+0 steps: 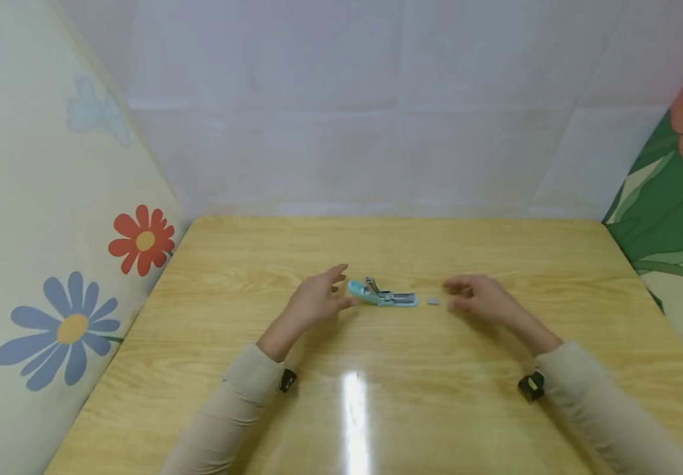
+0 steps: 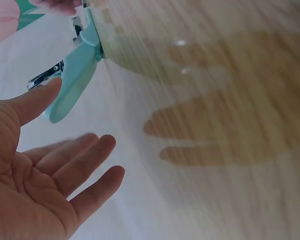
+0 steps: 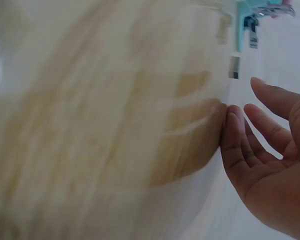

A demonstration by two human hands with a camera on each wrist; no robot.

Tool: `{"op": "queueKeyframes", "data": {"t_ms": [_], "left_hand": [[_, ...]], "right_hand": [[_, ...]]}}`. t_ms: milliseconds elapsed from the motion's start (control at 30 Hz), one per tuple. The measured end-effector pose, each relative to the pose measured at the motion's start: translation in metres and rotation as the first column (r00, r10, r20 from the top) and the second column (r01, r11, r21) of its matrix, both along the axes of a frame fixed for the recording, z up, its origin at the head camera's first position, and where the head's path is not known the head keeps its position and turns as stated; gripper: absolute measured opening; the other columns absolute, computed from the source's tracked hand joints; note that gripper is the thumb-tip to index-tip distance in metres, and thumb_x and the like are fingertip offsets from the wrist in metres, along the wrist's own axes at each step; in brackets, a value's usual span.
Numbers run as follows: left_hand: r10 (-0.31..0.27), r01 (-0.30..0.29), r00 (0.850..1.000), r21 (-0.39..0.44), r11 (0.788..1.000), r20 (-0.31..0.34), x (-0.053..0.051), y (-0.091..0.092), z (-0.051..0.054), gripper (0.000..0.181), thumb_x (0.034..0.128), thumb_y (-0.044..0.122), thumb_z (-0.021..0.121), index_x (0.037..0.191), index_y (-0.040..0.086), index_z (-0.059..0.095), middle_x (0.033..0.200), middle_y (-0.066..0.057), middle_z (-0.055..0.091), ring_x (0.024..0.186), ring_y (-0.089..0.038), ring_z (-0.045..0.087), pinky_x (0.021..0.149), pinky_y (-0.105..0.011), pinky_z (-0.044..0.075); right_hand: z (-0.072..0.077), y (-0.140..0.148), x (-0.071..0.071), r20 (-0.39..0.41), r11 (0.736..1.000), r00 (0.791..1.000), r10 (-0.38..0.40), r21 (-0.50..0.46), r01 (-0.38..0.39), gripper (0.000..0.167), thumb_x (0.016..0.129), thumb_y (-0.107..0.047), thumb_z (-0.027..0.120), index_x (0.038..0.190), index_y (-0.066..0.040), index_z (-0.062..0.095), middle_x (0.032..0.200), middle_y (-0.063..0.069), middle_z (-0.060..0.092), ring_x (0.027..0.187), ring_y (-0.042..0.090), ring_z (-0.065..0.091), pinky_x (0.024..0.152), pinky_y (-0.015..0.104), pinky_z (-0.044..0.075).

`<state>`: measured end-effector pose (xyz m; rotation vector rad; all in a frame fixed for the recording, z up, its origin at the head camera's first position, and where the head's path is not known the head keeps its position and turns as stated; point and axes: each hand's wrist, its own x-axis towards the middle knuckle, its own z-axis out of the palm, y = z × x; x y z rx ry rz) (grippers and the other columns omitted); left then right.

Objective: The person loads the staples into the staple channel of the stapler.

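Observation:
A turquoise stapler (image 1: 397,302) lies unfolded on the table, its metal staple channel exposed and its top part tilted back to the left. Just off its right end sits a small grey strip of staples (image 1: 433,301), also visible as a small block (image 3: 234,67) in the right wrist view. My left hand (image 1: 315,298) hovers beside the stapler's left end, fingers spread and holding nothing. On the other side, my right hand (image 1: 482,300) is close to the staples with fingers relaxed and slightly bent. In the right wrist view its fingertips (image 3: 233,117) are at or near the tabletop; contact is unclear.
The wood-grain table (image 1: 246,257) is glossy and reflects a bright light streak near the front. A white cloth (image 1: 341,132) hangs behind its back edge. Flower-patterned panels stand at left and right. Each wrist carries a small black device (image 1: 532,386).

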<state>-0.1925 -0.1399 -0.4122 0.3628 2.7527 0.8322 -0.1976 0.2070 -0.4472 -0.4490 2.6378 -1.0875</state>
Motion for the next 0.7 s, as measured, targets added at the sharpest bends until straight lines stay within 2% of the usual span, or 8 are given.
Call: {"op": "queueKeyframes", "data": {"t_ms": [100,267,467,700], "left_hand": [[0.001,-0.001,1.0,-0.01,1.0,-0.025,-0.001,0.004,-0.002,0.064,0.0953,0.03,0.072,0.151,0.009,0.047,0.144,-0.013,0.061,0.122,-0.034,0.067,0.099,-0.049,0.056],[0.015,-0.014,0.999,0.022,1.0,-0.034,-0.002,0.007,-0.005,0.055,0.0963,0.026,0.071,0.146,0.009,0.054,0.14,-0.013,0.064,0.118,-0.033,0.069,0.096,-0.047,0.058],[0.041,-0.04,0.999,0.098,0.994,-0.009,-0.005,0.008,-0.009,0.043,0.0962,0.022,0.071,0.136,0.009,0.063,0.13,-0.012,0.07,0.114,-0.028,0.071,0.091,-0.04,0.06],[0.081,-0.095,0.993,0.182,0.979,0.083,-0.007,0.011,-0.011,0.039,0.0963,0.02,0.071,0.133,0.011,0.066,0.129,-0.01,0.071,0.119,-0.027,0.068,0.09,-0.036,0.06]], "right_hand": [[-0.006,-0.005,-0.001,-0.102,0.996,0.994,0.043,0.085,-0.034,0.037,0.093,-0.013,0.072,0.127,0.001,0.067,0.125,0.021,0.07,0.108,0.037,0.069,0.094,0.05,0.056],[-0.01,-0.013,-0.001,-0.183,0.99,0.982,0.053,0.136,-0.028,0.026,0.09,-0.011,0.073,0.115,-0.001,0.074,0.111,0.016,0.076,0.099,0.031,0.07,0.091,0.05,0.056],[-0.012,-0.017,-0.001,-0.202,0.988,0.979,0.019,0.155,0.012,0.018,0.09,-0.011,0.074,0.107,-0.004,0.076,0.1,0.011,0.077,0.092,0.026,0.071,0.088,0.047,0.057],[-0.009,-0.018,0.0,-0.162,0.988,0.987,0.005,0.152,0.02,0.02,0.09,-0.013,0.075,0.108,-0.005,0.076,0.1,0.009,0.077,0.092,0.024,0.069,0.088,0.046,0.057]]}}
